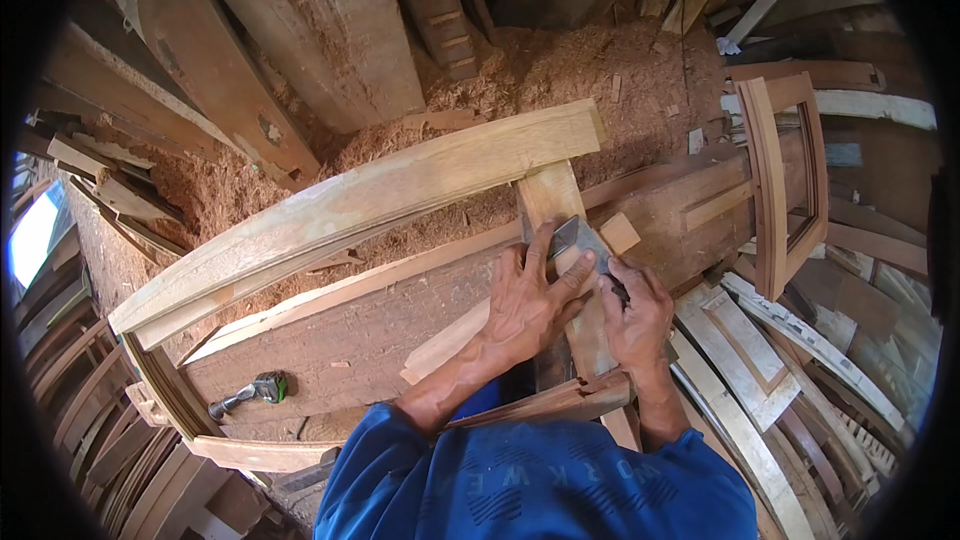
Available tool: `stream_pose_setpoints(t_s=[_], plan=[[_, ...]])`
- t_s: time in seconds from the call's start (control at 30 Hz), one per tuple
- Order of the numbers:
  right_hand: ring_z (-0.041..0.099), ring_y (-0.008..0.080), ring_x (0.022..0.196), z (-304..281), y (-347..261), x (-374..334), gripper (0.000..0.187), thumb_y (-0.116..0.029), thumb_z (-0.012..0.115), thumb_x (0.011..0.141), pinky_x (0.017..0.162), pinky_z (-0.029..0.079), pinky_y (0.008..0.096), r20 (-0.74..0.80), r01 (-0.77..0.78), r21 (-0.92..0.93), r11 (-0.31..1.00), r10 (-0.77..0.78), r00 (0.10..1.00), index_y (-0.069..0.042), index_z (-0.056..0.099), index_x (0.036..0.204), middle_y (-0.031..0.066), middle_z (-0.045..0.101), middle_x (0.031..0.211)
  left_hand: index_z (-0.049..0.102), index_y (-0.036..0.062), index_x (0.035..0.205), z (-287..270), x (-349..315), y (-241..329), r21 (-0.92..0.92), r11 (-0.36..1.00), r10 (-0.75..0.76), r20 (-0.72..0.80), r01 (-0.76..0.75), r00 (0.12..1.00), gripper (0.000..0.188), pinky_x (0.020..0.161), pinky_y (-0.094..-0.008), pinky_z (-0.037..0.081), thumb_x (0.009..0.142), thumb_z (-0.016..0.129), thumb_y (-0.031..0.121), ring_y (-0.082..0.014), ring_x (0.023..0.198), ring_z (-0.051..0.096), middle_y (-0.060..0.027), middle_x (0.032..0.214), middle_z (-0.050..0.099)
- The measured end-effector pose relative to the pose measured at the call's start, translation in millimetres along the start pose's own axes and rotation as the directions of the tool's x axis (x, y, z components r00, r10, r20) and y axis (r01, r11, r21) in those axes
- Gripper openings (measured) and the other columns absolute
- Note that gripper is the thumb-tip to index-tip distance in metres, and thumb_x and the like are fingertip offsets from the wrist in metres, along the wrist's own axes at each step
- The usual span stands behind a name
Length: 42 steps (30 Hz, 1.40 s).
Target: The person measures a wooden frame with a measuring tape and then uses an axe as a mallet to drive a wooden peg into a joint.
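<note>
My left hand (530,305) presses flat on the front of a small grey hand plane (572,240), fingers spread over it. My right hand (637,315) grips the back of the same plane. The plane rests on an upright pale wooden board (548,195) that runs toward me between my hands. That board meets a long curved pale wooden beam (350,210) arching from lower left to upper right. A small square wood block (619,233) lies just right of the plane.
A hammer with a green grip (250,392) lies on the dark workbench plank (340,340) at the left. A small wooden window frame (785,180) stands at the right. Sawdust (560,70) and stacked planks fill the back; curved offcuts pile at both sides.
</note>
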State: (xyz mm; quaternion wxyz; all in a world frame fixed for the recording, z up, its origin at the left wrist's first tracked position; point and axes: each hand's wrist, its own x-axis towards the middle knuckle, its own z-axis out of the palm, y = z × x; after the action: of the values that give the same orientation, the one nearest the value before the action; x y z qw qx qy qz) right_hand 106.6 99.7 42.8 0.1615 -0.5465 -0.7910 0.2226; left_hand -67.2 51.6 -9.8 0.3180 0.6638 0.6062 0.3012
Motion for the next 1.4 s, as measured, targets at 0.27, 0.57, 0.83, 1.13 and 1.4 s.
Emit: stream_pose_setpoints(t_s=[0.27, 0.57, 0.83, 1.13, 1.4], plan=[[0.068, 0.0249, 0.084, -29.8, 6.6, 5.6, 0.033, -0.023, 0.064, 0.099, 0.076, 0.053, 0.0353, -0.160, -0.246, 0.292, 0.924, 0.301, 0.940, 0.002, 0.070, 0.118, 0.0153, 0.070, 0.093, 0.065, 0.0223, 0.137, 1.5, -0.2, -3.8, -0.002, 1.000, 0.028, -0.023, -0.028, 0.999, 0.065, 0.090, -0.0500, 0.043, 0.076, 0.084, 0.029, -0.0415, 0.107, 0.049, -0.0283, 0.152, 0.036], [0.069, 0.0197, 0.086, -49.0, 2.2, 21.2, 0.033, -0.021, 0.065, 0.099, 0.079, 0.053, 0.0320, -0.006, -0.094, 0.319, 0.943, 0.102, 0.995, 0.005, 0.069, 0.119, 0.0136, 0.072, 0.098, 0.066, 0.0221, 0.135, -4.1, 4.4, -2.2, 0.023, 0.999, 0.041, -0.011, -0.040, 0.999, 0.060, 0.087, -0.0480, 0.044, 0.078, 0.083, 0.032, -0.0396, 0.103, 0.049, -0.0268, 0.149, 0.039], [0.073, 0.0269, 0.088, -30.0, -10.5, 35.8, 0.021, -0.004, 0.070, 0.090, 0.081, 0.054, 0.0344, 0.149, -0.107, 0.355, 0.929, 0.057, 0.987, 0.006, 0.071, 0.109, 0.0194, 0.074, 0.095, 0.066, 0.0227, 0.137, -2.7, 2.0, -3.6, 0.012, 0.999, 0.034, -0.010, -0.034, 0.999, 0.062, 0.089, -0.0472, 0.043, 0.078, 0.083, 0.031, -0.0399, 0.105, 0.050, -0.0266, 0.150, 0.039], [0.064, 0.0371, 0.076, -65.2, -10.5, 36.0, 0.014, 0.000, 0.066, 0.083, 0.070, 0.050, 0.0421, 0.248, 0.030, 0.140, 0.990, -0.064, 0.967, 0.002, 0.070, 0.096, 0.0194, 0.069, 0.084, 0.064, 0.0221, 0.137, 0.2, 2.9, -5.5, 0.011, 0.999, 0.051, -0.044, -0.051, 0.998, 0.070, 0.086, -0.0458, 0.044, 0.071, 0.088, 0.027, -0.0385, 0.103, 0.049, -0.0274, 0.149, 0.040], [0.065, 0.0350, 0.078, -50.1, -12.9, 36.3, 0.016, 0.000, 0.068, 0.085, 0.071, 0.050, 0.0416, 0.113, -0.007, 0.224, 0.975, -0.018, 0.993, 0.002, 0.071, 0.100, 0.0186, 0.071, 0.087, 0.066, 0.0215, 0.135, -1.9, 5.2, -2.7, 0.012, 0.997, 0.071, -0.076, -0.070, 0.995, 0.059, 0.082, -0.0459, 0.044, 0.079, 0.083, 0.031, -0.0363, 0.095, 0.050, -0.0260, 0.148, 0.042]])
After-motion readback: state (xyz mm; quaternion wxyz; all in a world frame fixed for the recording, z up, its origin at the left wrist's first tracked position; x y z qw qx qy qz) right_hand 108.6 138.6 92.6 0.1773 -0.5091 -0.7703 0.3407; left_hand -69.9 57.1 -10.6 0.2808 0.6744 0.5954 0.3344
